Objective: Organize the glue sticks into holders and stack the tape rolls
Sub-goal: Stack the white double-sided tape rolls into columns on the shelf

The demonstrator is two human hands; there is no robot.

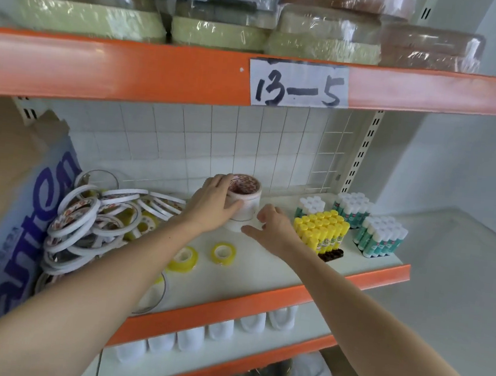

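At frame centre, the left hand wraps its fingers round the tape stack, seemingly to steady it. Just right, the right hand hovers loosely curled, holding nothing, likely guarding against a topple.

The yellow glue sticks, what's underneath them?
The yellow glue sticks stand in a dark holder, visible only at its front edge; the rest is covered by the sticks.

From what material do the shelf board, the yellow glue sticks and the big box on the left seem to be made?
Shelf board: probably painted metal, smooth matte white with an orange front edge.
Yellow glue sticks: plastic, by the glossy moulded caps and tubes.
Big box: cardboard, brown and dull inside, with a torn flap and a printed white outer face.
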